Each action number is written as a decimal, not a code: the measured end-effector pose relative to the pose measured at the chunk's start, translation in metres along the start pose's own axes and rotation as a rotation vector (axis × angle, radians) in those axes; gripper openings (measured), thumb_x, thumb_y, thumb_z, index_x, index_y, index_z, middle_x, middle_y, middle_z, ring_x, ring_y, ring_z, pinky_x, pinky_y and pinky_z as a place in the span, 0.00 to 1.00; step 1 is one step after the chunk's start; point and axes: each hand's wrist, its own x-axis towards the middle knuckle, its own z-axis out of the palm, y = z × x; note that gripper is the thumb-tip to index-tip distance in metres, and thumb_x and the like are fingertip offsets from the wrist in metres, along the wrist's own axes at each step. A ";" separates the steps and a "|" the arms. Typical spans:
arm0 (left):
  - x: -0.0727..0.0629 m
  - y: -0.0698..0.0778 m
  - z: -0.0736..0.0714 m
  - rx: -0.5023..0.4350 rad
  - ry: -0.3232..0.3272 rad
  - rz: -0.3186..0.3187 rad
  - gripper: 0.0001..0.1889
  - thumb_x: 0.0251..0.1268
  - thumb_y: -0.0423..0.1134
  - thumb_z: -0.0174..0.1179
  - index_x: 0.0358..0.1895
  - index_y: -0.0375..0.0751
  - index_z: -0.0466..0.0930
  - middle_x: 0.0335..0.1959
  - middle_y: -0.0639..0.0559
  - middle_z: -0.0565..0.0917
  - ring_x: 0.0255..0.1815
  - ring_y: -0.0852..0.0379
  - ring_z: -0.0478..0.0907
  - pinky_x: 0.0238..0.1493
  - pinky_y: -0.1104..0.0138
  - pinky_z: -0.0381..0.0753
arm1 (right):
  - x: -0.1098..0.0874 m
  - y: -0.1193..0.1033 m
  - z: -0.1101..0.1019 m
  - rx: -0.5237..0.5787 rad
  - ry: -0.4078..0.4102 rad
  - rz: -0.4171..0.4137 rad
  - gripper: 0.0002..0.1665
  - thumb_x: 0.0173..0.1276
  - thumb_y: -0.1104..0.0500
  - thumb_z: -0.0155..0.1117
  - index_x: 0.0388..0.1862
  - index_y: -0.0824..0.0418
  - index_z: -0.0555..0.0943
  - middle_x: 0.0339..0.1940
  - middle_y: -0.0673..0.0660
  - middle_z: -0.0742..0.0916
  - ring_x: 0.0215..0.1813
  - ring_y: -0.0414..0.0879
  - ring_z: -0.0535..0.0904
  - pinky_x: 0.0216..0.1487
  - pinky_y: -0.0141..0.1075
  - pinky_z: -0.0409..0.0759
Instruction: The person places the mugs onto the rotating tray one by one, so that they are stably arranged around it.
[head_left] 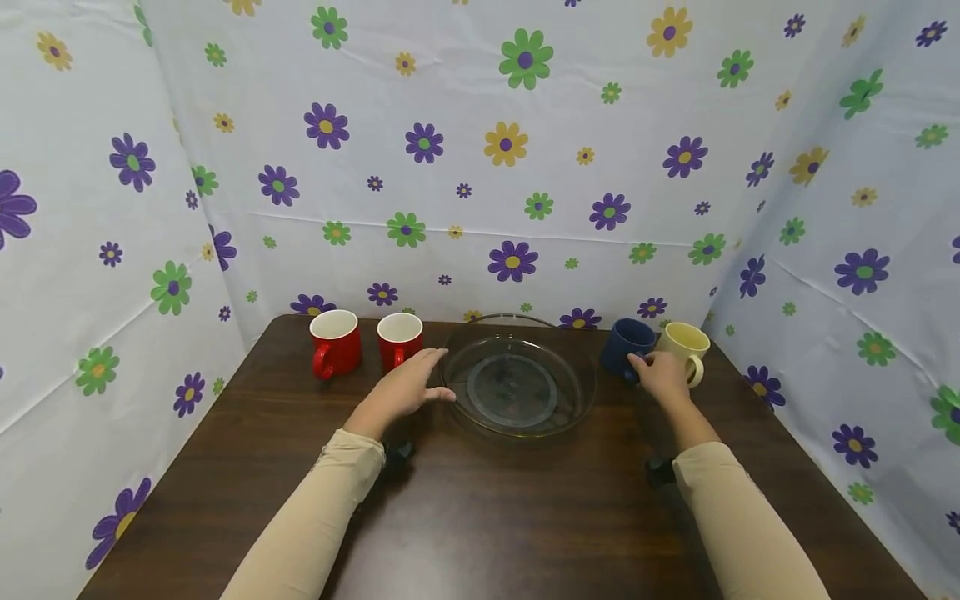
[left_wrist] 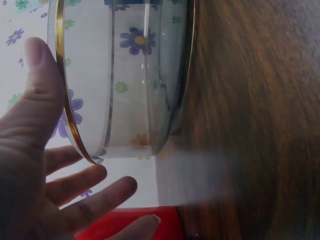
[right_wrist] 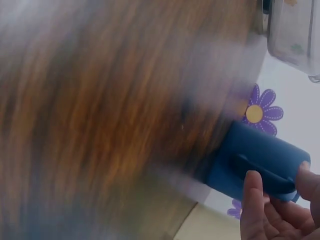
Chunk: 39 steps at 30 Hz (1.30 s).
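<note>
A large clear glass bowl point(head_left: 577, 417) with a gold-toned rim stands on the table. My left hand point(head_left: 408, 385) is at its left side, fingers spread and thumb apart, close to the rim; in the left wrist view the thumb and fingers point(left_wrist: 80, 185) lie along the rim without curling round it. With my right hand point(head_left: 663, 377) I pinch the handle of a blue mug point(head_left: 622, 343), which stands upright right of the bowl. The right wrist view has the thumb and fingers point(right_wrist: 253, 192) at the handle of the blue mug point(right_wrist: 240, 155).
Two red mugs with white insides, one point(head_left: 341, 346) farther left and one point(head_left: 397, 335) nearer the bowl, stand at the back left. A pale yellow mug point(head_left: 686, 337) is right beside the blue one. Flowered cloth point(head_left: 450, 125) hangs behind the dark wooden table point(head_left: 510, 517) and along both sides.
</note>
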 end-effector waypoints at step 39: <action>-0.002 -0.001 -0.001 -0.038 -0.049 0.013 0.47 0.65 0.54 0.68 0.80 0.36 0.55 0.79 0.36 0.60 0.79 0.39 0.57 0.76 0.45 0.59 | 0.002 0.004 -0.010 0.116 0.055 0.131 0.23 0.81 0.53 0.51 0.45 0.73 0.84 0.29 0.60 0.90 0.26 0.43 0.85 0.31 0.36 0.75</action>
